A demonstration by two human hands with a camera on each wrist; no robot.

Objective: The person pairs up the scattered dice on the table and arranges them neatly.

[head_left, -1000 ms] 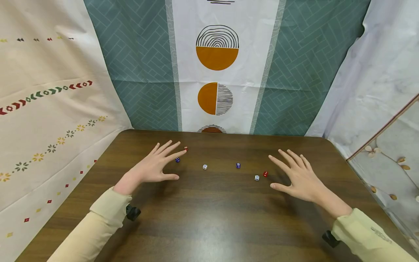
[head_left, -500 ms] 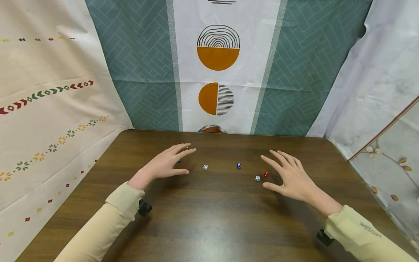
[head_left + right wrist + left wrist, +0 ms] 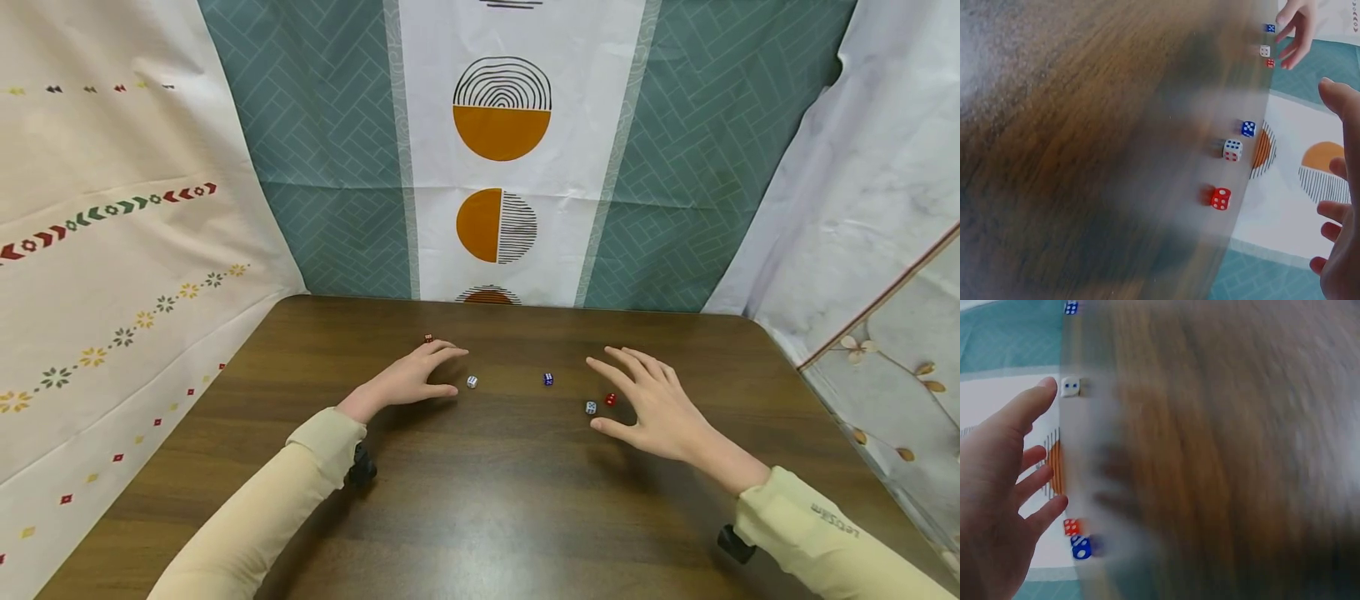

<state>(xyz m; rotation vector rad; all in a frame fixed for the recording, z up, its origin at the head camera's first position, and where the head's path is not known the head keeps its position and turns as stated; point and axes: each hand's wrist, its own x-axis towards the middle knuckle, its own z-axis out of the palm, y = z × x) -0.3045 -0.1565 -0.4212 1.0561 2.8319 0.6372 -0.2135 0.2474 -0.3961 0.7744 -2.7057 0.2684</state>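
Observation:
Over the far left of the table, my left hand (image 3: pixel 408 377) hovers with its fingers loosely bent and nothing held. Its thumb tip is close to a white die (image 3: pixel 472 382). A red die (image 3: pixel 428 338) lies just beyond its knuckles. The hand hides a blue die (image 3: pixel 1081 547) in the head view, but the left wrist view shows it beside the red one. My right hand (image 3: pixel 652 408), fingers spread and holding nothing, hovers near a second white die (image 3: pixel 591 407) and a second red die (image 3: pixel 611 399). Another blue die (image 3: pixel 548 379) lies between the hands.
The dice lie on a dark brown wooden table (image 3: pixel 465 492). Along its far edge hangs a teal and white patterned cloth (image 3: pixel 330 208). A cream cloth (image 3: pixel 112 275) borders the left side and a pale floral one (image 3: pixel 862 208) the right.
My left hand has moved right, toward the white die, and now covers the left blue die. My right hand has shifted a little left, toward the right-hand dice. The dice stay put.

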